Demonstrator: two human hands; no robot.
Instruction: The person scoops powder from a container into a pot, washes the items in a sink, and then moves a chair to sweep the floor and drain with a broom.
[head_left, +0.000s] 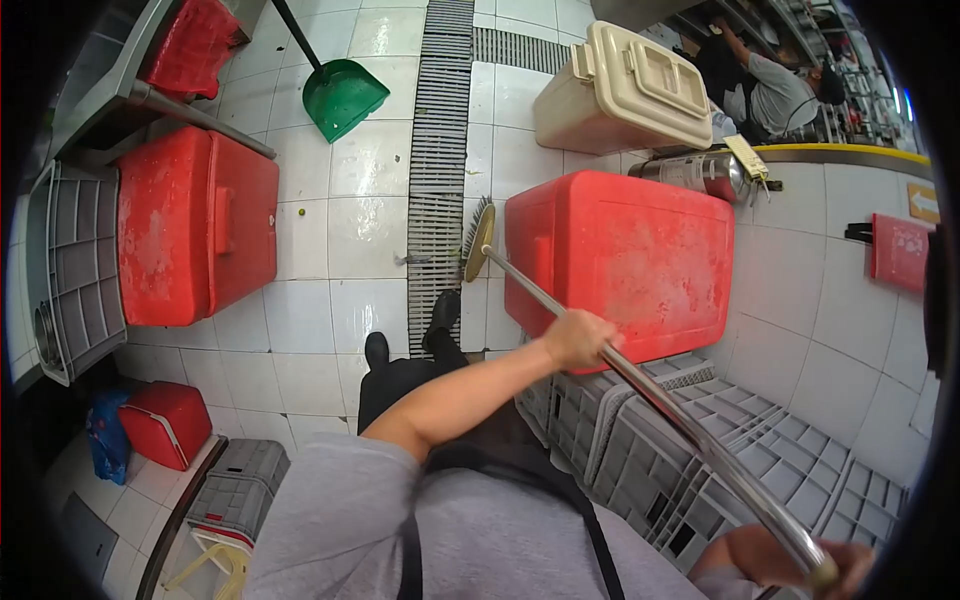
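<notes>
left hand and right hand tight round a brush pole, white tiled floor, slotted drain

The single head view looks from the wearer's head steeply down and forward, near enough that the grey shirt fills the space behind the left hand's grip on the pole, with the right hand at the near edge. It faces along the floor grating, with the brush head farther out beyond that grip, and its wide, rounded field bends the surroundings on both sides of the grip within dark curved borders.
</notes>
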